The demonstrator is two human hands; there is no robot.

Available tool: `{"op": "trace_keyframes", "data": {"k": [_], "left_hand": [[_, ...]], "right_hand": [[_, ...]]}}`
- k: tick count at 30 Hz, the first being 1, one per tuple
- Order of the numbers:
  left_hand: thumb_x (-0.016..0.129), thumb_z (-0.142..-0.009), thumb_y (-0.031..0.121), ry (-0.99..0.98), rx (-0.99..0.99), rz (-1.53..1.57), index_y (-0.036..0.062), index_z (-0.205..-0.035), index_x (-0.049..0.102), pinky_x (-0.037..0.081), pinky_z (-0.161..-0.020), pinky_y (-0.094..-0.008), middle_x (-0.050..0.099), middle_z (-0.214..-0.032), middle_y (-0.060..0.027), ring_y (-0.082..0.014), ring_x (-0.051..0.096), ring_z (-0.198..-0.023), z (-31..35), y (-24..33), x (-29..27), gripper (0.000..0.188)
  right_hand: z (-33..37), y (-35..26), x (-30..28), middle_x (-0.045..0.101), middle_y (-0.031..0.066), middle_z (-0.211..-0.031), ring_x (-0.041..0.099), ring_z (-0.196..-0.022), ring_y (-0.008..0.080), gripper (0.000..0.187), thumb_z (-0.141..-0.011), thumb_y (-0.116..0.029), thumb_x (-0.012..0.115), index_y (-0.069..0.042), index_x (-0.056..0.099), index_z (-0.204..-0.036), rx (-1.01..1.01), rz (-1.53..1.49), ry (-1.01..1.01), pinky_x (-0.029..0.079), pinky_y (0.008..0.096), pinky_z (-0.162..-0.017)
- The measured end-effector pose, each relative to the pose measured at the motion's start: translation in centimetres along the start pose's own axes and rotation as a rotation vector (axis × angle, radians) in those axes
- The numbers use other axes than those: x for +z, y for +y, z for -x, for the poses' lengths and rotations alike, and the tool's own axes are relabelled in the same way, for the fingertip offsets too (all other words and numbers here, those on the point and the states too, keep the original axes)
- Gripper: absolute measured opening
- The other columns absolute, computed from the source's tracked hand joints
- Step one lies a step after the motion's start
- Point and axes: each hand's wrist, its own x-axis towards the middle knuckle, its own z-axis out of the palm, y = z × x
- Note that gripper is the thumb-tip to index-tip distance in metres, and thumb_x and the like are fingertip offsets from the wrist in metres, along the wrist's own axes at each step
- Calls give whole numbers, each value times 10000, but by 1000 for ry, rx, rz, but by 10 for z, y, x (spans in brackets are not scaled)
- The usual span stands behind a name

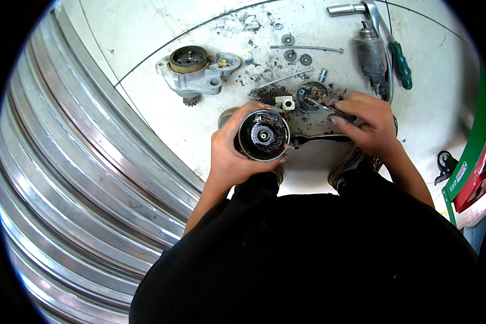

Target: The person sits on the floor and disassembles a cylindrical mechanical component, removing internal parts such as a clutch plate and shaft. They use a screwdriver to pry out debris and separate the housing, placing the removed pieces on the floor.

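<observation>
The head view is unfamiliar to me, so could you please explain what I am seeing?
There is no machine arm here: these are a person's own bare hands, seen from above by a fisheye camera worn on the head, which bends straight edges. The left hand holds an open metal cylinder with a toothed-looking core inside. The right hand grips a thin tool pointing toward a dark round part; whether they touch is unclear. On the pale floor lie a grey metal housing, small gears, long thin rods and a green-handled tool, among dark crumbs. Ribbed metal fills the left side.
</observation>
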Motion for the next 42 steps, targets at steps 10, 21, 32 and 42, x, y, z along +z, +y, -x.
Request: {"op": "trace_keyframes", "data": {"k": [10,21,32,42], "left_hand": [[921,-501,102,-36,-81,-65,-51,-1214,579,457,-987,-317,643,-1159,-114,-184,610,-1074,1,1,-1,807],[926,-523,125,21,-51,-45,-16,-1214,597,499,-933,-301,686,-1096,-95,-161,651,-1012,1,0,3,778],[927,-534,153,34,-17,-80,-1,-1211,612,518,-917,-305,706,-1074,-92,-164,673,-995,2,0,2,762],[916,-522,109,3,-10,-77,-36,-1219,587,486,-950,-308,669,-1117,-96,-166,634,-1021,-1,2,1,785]], "right_hand": [[-1,2,-11,666,103,-768,623,-667,199,196,-857,-118,702,-40,727,-1034,111,-313,-30,486,290,-619],[-9,-42,-17,704,145,-860,726,-837,296,218,-733,-120,773,-86,771,-949,-483,167,79,613,372,-702],[-3,-39,-18,713,135,-849,723,-805,264,161,-742,-122,811,-93,756,-891,-438,93,145,613,357,-698],[-4,13,-8,708,116,-912,691,-797,250,269,-778,-4,750,-86,760,-1033,-176,406,248,547,302,-672]]}}
